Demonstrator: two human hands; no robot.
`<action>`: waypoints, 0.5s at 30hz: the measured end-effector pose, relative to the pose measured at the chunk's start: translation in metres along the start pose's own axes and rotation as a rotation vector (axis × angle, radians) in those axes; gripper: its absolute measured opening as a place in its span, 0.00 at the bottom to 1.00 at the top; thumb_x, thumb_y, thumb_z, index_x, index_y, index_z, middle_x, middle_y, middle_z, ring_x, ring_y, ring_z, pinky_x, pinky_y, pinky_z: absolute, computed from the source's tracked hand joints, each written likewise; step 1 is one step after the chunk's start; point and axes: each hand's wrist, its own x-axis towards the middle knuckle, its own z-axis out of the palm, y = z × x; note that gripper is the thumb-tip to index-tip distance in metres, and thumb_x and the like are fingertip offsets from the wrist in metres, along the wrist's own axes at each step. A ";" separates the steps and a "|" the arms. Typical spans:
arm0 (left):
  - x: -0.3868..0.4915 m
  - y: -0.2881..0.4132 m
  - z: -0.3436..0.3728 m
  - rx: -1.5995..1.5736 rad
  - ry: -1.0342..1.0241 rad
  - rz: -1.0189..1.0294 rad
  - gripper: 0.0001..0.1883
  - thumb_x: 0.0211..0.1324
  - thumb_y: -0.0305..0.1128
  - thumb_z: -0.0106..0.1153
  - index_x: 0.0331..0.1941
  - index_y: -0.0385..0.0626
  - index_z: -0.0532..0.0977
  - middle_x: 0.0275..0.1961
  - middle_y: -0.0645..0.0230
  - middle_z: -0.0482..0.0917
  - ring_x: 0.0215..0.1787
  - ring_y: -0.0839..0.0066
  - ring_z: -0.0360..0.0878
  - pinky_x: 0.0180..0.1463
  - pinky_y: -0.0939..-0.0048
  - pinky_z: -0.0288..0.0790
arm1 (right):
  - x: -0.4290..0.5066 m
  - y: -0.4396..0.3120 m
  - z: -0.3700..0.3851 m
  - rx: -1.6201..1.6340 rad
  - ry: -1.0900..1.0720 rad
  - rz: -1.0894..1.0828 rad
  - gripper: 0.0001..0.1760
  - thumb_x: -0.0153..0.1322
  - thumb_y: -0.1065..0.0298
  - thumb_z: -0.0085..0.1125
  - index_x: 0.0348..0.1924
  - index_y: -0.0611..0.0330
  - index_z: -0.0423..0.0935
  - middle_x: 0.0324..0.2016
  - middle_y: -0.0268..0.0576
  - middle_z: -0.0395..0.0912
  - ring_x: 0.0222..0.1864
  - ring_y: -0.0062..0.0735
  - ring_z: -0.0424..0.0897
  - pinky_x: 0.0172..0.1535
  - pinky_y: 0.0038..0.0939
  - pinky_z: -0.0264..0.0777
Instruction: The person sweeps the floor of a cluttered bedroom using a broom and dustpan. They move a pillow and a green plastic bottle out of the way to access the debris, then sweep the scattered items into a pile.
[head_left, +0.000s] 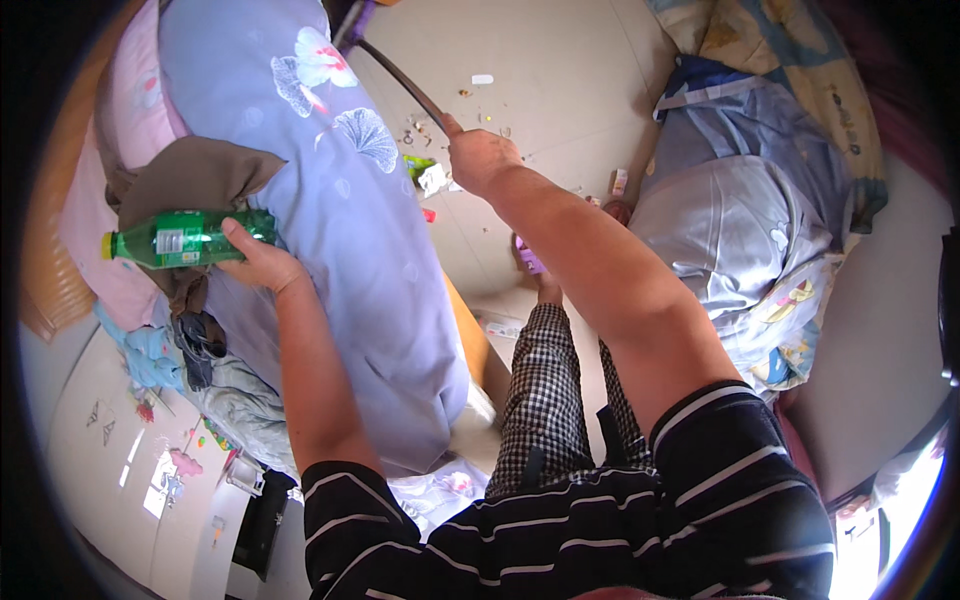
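Observation:
My left hand (260, 256) grips a green plastic bottle (180, 238) with a yellow cap. The bottle lies sideways over the bed, above a brown cloth (199, 176), its cap pointing left. Further forward, my right hand (484, 157) is closed around the dark handle (401, 79) of a long-handled tool. At the handle's far end is a purple part (361, 22), partly hidden by the bedding and cut off by the view's top edge, so the kind of tool is not certain. Scattered litter (421, 133) and a green wrapper (417, 166) lie on the floor near that hand.
Blue-grey floral bedding (360, 300) fills the left side. Grey satin bedding (739, 217) hangs over furniture on the right. Between them runs a tiled floor (555, 45) with a crumpled white tissue (433, 180) and a white scrap (482, 79). One foot wears a purple slipper (529, 256).

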 end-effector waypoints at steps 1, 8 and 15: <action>-0.001 0.004 0.000 -0.010 -0.014 -0.020 0.30 0.61 0.48 0.57 0.50 0.28 0.68 0.46 0.52 0.76 0.43 0.65 0.75 0.47 0.65 0.71 | 0.002 0.001 -0.002 -0.019 -0.026 0.027 0.32 0.73 0.62 0.45 0.70 0.47 0.50 0.34 0.50 0.80 0.37 0.50 0.81 0.40 0.46 0.74; -0.056 0.032 -0.030 -0.140 0.077 -0.271 0.31 0.61 0.48 0.58 0.53 0.28 0.65 0.52 0.50 0.72 0.49 0.65 0.75 0.52 0.65 0.71 | -0.197 0.063 0.036 -0.065 -0.371 0.258 0.30 0.73 0.60 0.43 0.68 0.41 0.50 0.34 0.58 0.80 0.38 0.57 0.81 0.42 0.53 0.74; -0.067 0.014 -0.042 -0.175 0.087 -0.347 0.34 0.63 0.50 0.53 0.56 0.27 0.62 0.53 0.49 0.71 0.50 0.65 0.73 0.53 0.64 0.70 | -0.366 0.068 0.003 0.269 -0.194 0.189 0.30 0.72 0.61 0.50 0.67 0.44 0.59 0.31 0.61 0.79 0.32 0.61 0.80 0.40 0.50 0.74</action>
